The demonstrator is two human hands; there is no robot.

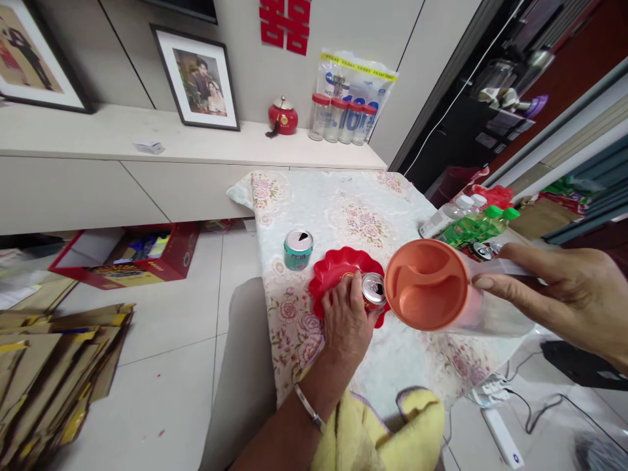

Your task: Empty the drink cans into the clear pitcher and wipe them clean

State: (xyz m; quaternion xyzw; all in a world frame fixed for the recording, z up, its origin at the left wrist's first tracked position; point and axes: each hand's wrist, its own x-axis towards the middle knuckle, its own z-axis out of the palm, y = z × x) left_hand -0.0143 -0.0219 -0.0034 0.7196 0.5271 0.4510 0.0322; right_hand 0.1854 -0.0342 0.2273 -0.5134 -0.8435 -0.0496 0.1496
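My left hand [346,315] is closed around a red drink can [373,292] whose top is open, and the can stands over a red scalloped plate [328,269]. In my right hand [572,297] is the handle of a clear plastic pitcher [495,315] with an orange lid [426,288]. The pitcher is tilted to the left, its lid beside the can's opening. Whether any liquid is flowing between them I cannot make out. An opened green can [298,250] stands upright to the left of the plate.
A floral cloth covers the table [366,226]. Several bottles [483,222] stand at its right edge. A yellow towel [377,432] lies at the near edge. Behind, a white cabinet [196,144] holds jars [338,121]. Flattened cardboard [63,373] lies on the floor at left.
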